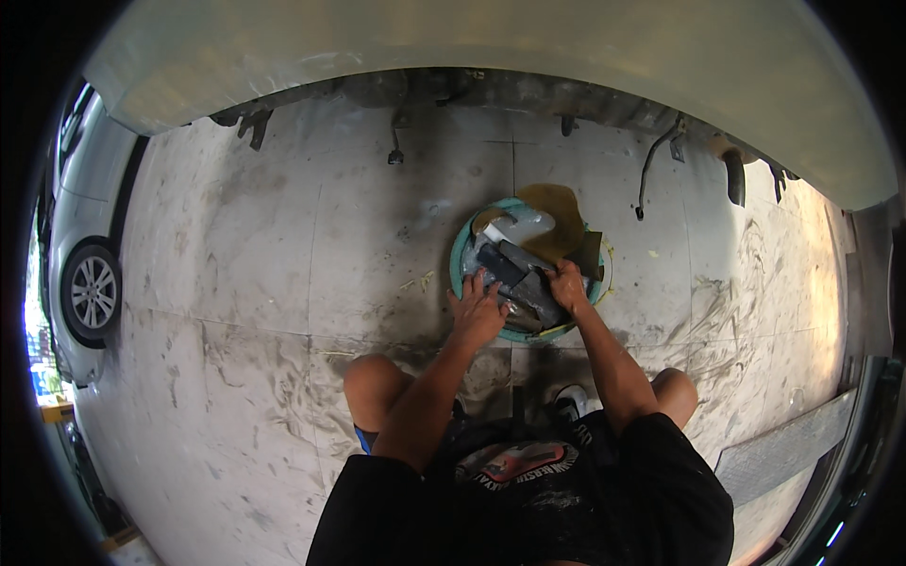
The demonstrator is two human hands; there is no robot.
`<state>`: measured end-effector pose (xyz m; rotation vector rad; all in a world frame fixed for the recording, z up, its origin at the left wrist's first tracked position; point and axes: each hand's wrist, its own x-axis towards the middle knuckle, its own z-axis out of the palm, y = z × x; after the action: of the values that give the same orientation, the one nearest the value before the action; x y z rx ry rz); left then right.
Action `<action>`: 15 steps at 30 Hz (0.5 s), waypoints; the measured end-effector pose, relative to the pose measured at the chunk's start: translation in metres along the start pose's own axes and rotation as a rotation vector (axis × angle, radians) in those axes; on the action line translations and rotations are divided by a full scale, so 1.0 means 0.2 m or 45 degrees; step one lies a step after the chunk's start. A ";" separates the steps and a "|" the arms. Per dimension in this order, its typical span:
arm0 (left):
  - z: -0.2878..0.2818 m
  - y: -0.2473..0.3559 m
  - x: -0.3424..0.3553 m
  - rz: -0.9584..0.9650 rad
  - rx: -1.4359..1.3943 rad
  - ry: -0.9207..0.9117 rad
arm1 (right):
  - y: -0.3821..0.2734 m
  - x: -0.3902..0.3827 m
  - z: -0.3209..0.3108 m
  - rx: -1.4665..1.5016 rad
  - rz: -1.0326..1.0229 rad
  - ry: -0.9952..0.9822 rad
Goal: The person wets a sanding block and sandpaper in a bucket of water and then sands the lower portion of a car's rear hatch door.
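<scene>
A round teal basin [457,253] stands on the floor in front of me, filled with a jumble of things. Inside lie a dark block [501,265], a dark grey sheet [538,297] that looks like sandpaper, and a pale, cloudy piece [525,224]. My left hand [478,311] rests at the basin's near left, fingers apart, their tips against the dark block and the things beside it. At the right side, my right hand [567,287] has its fingers closed on the edge of the dark grey sheet. Part of the contents is hidden under my hands.
A brown sheet [559,219] sticks out over the basin's far rim. Beyond hangs a large pale vehicle body panel [472,38], with brackets and a bent pipe [735,177] below it. A silver car [90,212] stands at left. A metal plate [788,448] lies at right.
</scene>
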<state>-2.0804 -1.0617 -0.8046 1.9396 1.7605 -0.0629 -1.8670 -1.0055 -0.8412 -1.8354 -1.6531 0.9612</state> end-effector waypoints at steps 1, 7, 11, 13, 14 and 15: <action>0.00 0.00 0.00 -0.003 -0.008 0.002 | -0.01 -0.01 0.00 0.016 -0.027 0.019; -0.01 0.00 0.00 -0.044 -0.143 0.095 | -0.16 -0.07 -0.06 -0.096 -0.061 -0.077; 0.00 -0.01 0.03 -0.104 -0.223 0.203 | -0.10 -0.05 -0.10 -0.142 -0.010 -0.313; -0.02 -0.02 0.02 -0.117 -0.196 0.220 | -0.02 0.01 -0.11 -0.234 0.027 -0.518; -0.04 -0.02 0.01 -0.115 -0.160 0.207 | 0.04 0.04 -0.10 -0.278 0.048 -0.622; -0.07 -0.01 -0.01 -0.114 -0.124 0.197 | 0.09 0.09 -0.08 -0.331 0.036 -0.713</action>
<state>-2.0864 -1.0581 -0.7928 1.8380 1.9126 0.1430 -1.8437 -0.9886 -0.8482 -1.8609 -2.1689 1.4250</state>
